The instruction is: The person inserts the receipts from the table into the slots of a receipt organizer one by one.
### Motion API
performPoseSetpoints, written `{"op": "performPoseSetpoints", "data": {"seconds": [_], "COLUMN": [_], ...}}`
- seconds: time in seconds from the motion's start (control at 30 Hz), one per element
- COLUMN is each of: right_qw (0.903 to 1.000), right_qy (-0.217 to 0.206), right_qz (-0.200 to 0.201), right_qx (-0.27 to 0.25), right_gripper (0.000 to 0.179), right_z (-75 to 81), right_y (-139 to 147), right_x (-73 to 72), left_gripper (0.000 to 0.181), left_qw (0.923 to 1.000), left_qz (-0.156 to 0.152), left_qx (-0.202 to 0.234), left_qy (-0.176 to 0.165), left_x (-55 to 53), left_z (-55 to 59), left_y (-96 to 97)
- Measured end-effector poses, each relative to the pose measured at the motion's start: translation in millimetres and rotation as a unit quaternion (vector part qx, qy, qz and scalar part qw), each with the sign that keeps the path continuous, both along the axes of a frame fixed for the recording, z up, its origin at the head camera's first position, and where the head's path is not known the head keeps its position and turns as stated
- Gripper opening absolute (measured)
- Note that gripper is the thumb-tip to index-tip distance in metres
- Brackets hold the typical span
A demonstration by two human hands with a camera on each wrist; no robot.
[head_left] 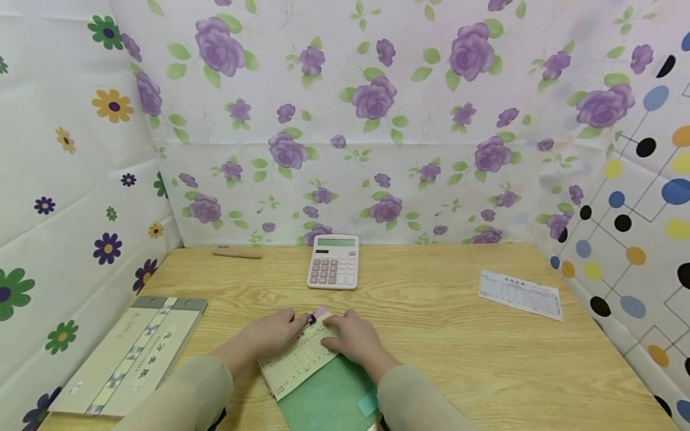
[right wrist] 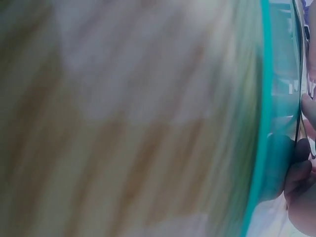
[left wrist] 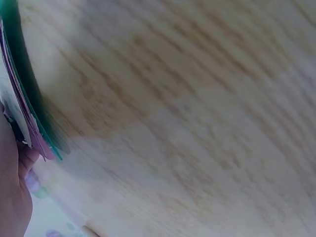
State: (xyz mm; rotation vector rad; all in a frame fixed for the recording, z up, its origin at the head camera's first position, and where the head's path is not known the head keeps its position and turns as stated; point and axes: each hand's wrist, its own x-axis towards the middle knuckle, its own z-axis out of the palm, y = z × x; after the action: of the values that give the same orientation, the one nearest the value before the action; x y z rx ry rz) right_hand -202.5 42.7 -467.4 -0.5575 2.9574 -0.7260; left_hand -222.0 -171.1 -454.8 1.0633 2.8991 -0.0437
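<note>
Cream printed form sheets (head_left: 302, 364) lie tilted on a green folder (head_left: 329, 398), with a small black clip (head_left: 312, 319) and a purple edge (head_left: 321, 311) at their top. My left hand (head_left: 272, 335) grips the stack's upper left corner beside the clip; in the left wrist view its fingertips (left wrist: 29, 157) meet the layered pages. On the other side, my right hand (head_left: 356, 340) holds the upper right edge of the sheets between thumb and fingers. In the right wrist view, the teal folder cover (right wrist: 279, 98) partly hides its curled fingers (right wrist: 298, 173).
A pink and white calculator (head_left: 333, 263) lies beyond the hands. On the left is a strapped ledger (head_left: 124, 359); a brown stick-like object (head_left: 237, 254) lies at the back. A printed slip (head_left: 520, 293) rests at the right. Patterned cloth surrounds the wooden table (head_left: 458, 359).
</note>
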Motion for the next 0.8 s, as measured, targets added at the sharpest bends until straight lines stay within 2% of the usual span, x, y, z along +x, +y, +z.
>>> {"op": "performPoseSetpoints", "data": {"seconds": [0.17,0.27,0.43,0.53,0.67,0.8], "right_qw": [0.9996,0.9992,0.9986,0.9985,0.9993,0.9992], "right_qy": [0.001,-0.005,-0.006,-0.013,-0.025,-0.032], "right_qz": [-0.019,-0.030,-0.039,-0.038,-0.021,-0.003], "right_qx": [0.019,0.025,0.036,0.037,0.019,-0.025], "right_gripper": [0.041,0.042,0.041,0.042,0.043,0.043], "right_z": [-0.5,-0.9,-0.2,0.9,1.5,1.2], "right_y": [-5,-8,-11,-9,0,21], "right_x": [-0.7,-1.7,-2.7,-3.1,-6.0,-11.1], "left_gripper": [0.043,0.042,0.039,0.039,0.040,0.041], "left_qw": [1.0000,0.9997,0.9959,0.9929,0.9921,0.9923], "left_qz": [0.000,-0.015,-0.055,-0.068,-0.071,-0.066], "left_qx": [0.005,0.017,0.036,0.046,0.054,0.063], "left_qy": [-0.001,0.007,0.062,0.086,0.088,0.084], "left_x": [-0.6,-1.6,-3.0,-3.2,-2.6,-1.7], "left_z": [-2.5,-3.5,-6.9,-9.7,-12.6,-14.2], "left_y": [-1.4,-2.5,-4.2,-5.0,-5.7,-7.1]}}
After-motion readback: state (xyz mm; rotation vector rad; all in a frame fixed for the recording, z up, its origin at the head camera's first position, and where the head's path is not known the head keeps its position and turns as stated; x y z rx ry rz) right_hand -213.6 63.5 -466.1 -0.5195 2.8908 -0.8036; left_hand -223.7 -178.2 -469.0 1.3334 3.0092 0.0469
